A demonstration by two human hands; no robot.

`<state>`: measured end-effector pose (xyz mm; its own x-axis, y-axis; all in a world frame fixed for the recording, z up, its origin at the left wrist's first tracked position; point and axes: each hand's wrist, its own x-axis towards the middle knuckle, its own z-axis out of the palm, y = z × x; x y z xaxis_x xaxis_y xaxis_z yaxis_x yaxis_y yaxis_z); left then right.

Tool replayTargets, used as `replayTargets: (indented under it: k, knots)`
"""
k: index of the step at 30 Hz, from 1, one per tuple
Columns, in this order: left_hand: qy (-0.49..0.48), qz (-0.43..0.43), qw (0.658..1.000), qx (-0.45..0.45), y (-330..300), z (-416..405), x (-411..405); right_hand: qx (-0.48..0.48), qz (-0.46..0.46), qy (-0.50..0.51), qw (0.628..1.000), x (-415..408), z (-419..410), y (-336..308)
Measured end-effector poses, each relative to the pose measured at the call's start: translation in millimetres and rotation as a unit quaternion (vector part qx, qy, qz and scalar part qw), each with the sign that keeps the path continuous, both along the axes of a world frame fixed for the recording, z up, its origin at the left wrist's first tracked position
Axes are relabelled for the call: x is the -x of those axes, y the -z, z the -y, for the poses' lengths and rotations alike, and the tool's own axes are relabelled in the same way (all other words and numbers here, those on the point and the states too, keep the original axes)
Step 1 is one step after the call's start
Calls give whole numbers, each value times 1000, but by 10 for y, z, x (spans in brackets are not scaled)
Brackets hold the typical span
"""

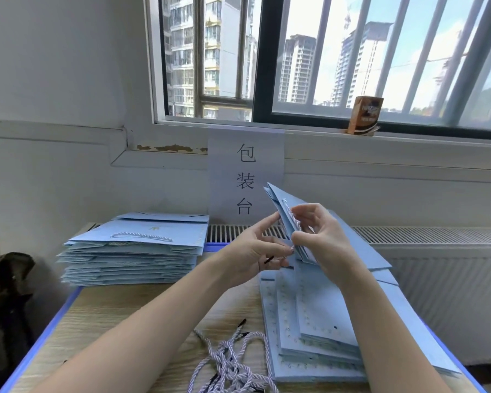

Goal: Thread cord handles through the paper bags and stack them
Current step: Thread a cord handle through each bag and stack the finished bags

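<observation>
I hold a light blue paper bag point(349, 236) tilted up above the table, its open top edge toward me. My right hand point(321, 231) grips that top edge. My left hand point(255, 248) pinches a white twisted cord point(291, 217) by its black-tipped end at the bag's rim; the cord loops over the bag's top. A stack of finished bags point(131, 251) with cord handles lies at the left. A pile of flat bags with punched holes point(318, 330) lies under my right forearm. Loose cords point(233, 361) lie tangled at the front.
The wooden table point(119, 316) has a blue rim. A paper sign point(245, 177) hangs on the wall behind, above a radiator grille point(423, 234). A brown carton point(364, 114) stands on the windowsill. A dark bag point(3, 302) sits left of the table.
</observation>
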<state>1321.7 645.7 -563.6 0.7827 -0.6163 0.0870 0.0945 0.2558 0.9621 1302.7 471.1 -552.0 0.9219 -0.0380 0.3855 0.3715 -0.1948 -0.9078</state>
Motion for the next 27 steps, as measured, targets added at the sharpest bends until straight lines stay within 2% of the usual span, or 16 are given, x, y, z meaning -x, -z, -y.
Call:
replayTargets:
  k: [9, 16, 19, 23, 25, 27]
  knots:
    - [83, -46, 995, -14, -89, -174, -34, -39, -21, -11, 999, -65, 24, 73]
    - [81, -78, 994, 4, -87, -148, 9, -38, -18, -12, 999, -47, 15, 74]
    - [80, -113, 989, 48, -76, -107, 2, -49, -21, -5, 999, -65, 22, 81]
    - [2, -199, 968, 154, -1, 11, -52, -38, -32, -4, 999, -77, 6, 111]
    - [-60, -211, 962, 160, 60, 77, -68, -9, -32, -9, 999, -70, -27, 121]
    - [-109, -182, 969, 128, 123, 137, -66, 23, -28, -12, 999, -63, -56, 128]
